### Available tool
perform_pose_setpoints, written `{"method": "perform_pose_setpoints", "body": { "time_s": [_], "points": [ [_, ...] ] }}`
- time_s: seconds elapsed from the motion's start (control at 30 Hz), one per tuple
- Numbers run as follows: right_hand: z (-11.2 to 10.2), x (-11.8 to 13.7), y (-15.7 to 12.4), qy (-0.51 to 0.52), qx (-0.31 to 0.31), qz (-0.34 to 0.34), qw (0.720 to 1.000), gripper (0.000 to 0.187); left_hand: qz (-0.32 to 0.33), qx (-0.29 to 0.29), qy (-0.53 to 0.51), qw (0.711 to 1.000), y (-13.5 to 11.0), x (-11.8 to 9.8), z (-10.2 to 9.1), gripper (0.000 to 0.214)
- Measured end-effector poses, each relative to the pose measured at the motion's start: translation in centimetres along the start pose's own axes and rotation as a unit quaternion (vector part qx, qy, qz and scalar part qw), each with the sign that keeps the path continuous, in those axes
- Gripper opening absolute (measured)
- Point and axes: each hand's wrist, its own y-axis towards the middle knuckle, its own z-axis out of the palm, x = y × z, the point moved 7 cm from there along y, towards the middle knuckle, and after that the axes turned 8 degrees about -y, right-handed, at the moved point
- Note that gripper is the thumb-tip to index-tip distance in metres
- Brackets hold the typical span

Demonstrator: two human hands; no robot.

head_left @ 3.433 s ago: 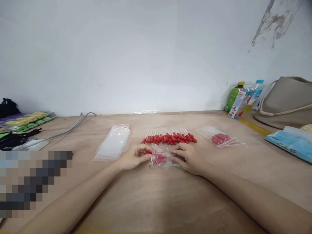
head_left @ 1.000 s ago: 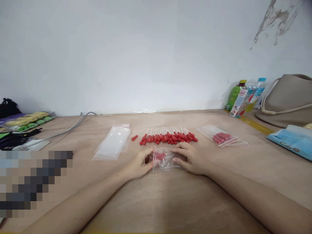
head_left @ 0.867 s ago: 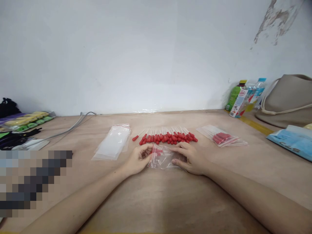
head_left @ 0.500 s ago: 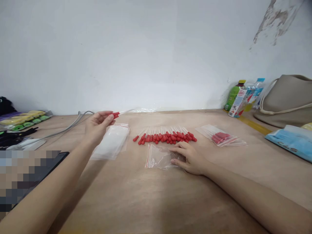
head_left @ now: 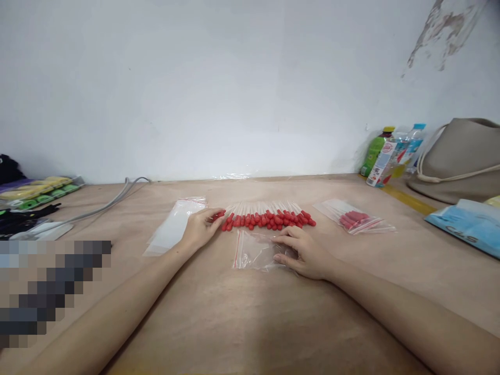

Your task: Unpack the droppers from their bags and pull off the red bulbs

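Note:
Glass droppers with red rubber bulbs (head_left: 269, 219) lie side by side in a row, their thin clear tips pointing to the wall. At the left end of this row is my left hand (head_left: 200, 227), its thumb and fingers pinched round red dropper bulbs (head_left: 220, 213); how many it holds is hidden. My right hand (head_left: 307, 252) rests with fingers apart on a clear zip bag (head_left: 252, 252), which lies flat in front of the row. Several similar droppers are inside a second zip bag (head_left: 353, 219) to the right.
A stack of zip bags (head_left: 172, 229) lies left of the row, partly behind my left hand. Farther left are a grey cable (head_left: 105, 205) and packed yellow and green items (head_left: 42, 190). Bottles (head_left: 380, 156), a grey bag (head_left: 457, 156) and a blue packet (head_left: 464, 226) stand or lie at the right.
My left hand has come down and to the right, from above the bag stack to the left end of the dropper row. My right hand has stayed on the bag.

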Motion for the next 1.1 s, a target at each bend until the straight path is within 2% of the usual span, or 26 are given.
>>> {"method": "perform_pose_setpoints", "body": {
  "time_s": [0.17,0.27,0.33,0.57,0.77,0.83,0.93,1.0,1.03,1.1],
  "points": [
    [0.1,-0.2,-0.1,-0.005,0.0,0.002,1.0,0.034,-0.053,0.003,0.024,0.998,-0.1,0.4,0.1,0.043],
    [0.1,-0.2,-0.1,-0.004,-0.001,0.0,1.0,0.034,-0.127,0.027,-0.028,0.991,-0.3,1.4,0.6,0.048],
    [0.1,-0.2,-0.1,-0.002,0.001,-0.001,1.0,0.034,-0.15,0.036,-0.063,0.986,-0.5,1.6,0.9,0.047],
    [0.0,0.2,-0.1,0.017,0.023,-0.017,0.999,0.039,-0.134,0.067,-0.106,0.983,-1.0,0.2,1.7,0.039],
    [0.0,0.2,-0.1,0.026,0.035,-0.024,0.999,0.046,-0.144,0.047,-0.103,0.983,-1.2,0.8,1.6,0.037],
    [0.1,0.3,-0.2,0.025,0.051,-0.034,0.998,0.05,-0.139,0.022,-0.09,0.986,-1.1,0.9,1.2,0.037],
    [0.5,0.4,-0.2,0.015,0.088,-0.046,0.995,0.057,-0.067,-0.044,-0.047,0.996,-1.2,-1.2,-0.2,0.032],
    [0.8,0.4,-0.3,0.002,0.108,-0.05,0.993,0.061,0.001,-0.037,-0.04,0.999,-1.6,-3.9,-0.4,0.028],
    [1.0,0.4,-0.3,-0.004,0.116,-0.052,0.992,0.062,0.029,-0.001,-0.051,0.998,-2.0,-5.4,0.0,0.028],
    [1.2,0.5,-0.3,-0.012,0.124,-0.061,0.99,0.064,0.07,0.129,-0.056,0.988,-3.0,-8.0,1.8,0.031]
  ]
}}
